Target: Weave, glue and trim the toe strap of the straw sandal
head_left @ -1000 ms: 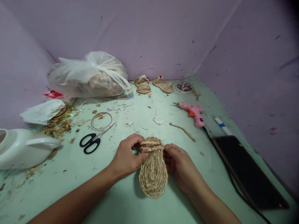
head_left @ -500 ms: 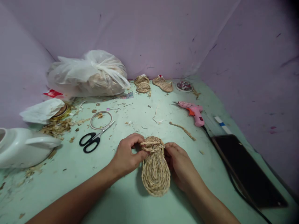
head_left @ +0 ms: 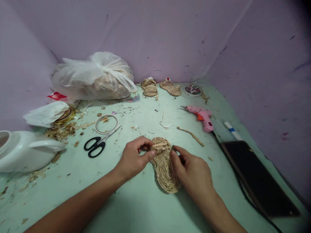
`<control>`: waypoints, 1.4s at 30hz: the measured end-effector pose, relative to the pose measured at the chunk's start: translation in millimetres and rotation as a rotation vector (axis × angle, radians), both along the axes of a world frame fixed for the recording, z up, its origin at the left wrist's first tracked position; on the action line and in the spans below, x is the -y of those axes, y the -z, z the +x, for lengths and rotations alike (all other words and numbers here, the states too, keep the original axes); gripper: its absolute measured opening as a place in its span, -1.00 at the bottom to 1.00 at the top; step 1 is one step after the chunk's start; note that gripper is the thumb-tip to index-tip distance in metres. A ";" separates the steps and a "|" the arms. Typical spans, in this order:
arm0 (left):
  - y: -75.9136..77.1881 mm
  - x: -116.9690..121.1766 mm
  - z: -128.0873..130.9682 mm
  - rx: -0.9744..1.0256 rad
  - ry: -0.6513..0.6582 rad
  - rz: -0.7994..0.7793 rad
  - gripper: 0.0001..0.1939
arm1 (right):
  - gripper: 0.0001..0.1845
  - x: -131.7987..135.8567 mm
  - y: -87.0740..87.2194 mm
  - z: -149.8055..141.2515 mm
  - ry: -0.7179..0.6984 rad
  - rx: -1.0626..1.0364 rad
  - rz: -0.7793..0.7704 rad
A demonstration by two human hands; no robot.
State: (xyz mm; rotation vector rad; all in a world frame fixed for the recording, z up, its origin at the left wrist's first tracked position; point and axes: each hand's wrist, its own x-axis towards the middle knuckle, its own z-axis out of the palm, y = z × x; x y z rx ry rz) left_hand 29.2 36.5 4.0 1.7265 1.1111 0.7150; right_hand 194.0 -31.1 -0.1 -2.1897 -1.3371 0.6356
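Observation:
A small slipper (head_left: 165, 170) of braided straw cord, with a woven strap across its toe end, lies slightly turned between my hands. My left hand (head_left: 136, 156) pinches the left end of the strap, thumb in front and fingers behind. Along the slipper's right side, my right hand (head_left: 194, 168) grips the edge, its thumb on the rim and its index fingertip beside the strap. The lower fingers of that hand are hidden.
To the left lie black-handled scissors (head_left: 94, 147), a tape roll (head_left: 96, 124) and a white jug (head_left: 21, 153). A pink glue gun (head_left: 205, 116), a cord piece (head_left: 190, 135) and a dark tablet (head_left: 257, 174) lie right. Behind are a plastic bag (head_left: 97, 77) and finished slippers (head_left: 150, 88).
The slipper has tilted, its heel swinging right and its top lying flatter. My right hand has shifted its grip, with thumb and index finger now further apart. My left hand keeps its pinch.

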 end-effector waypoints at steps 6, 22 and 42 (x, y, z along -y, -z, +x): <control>1.8 -2.7 4.1 -0.043 -0.051 0.000 -0.83 | -0.69 -1.8 -0.6 1.8 -0.092 -0.191 0.109; 10.4 1.8 -3.5 -0.006 -0.290 0.020 -0.78 | -0.78 -22.3 -16.0 9.2 -0.441 -0.359 0.281; -11.0 8.5 -0.2 0.319 -0.337 -0.513 -0.88 | -0.45 -17.6 3.6 -5.0 0.115 -0.923 0.128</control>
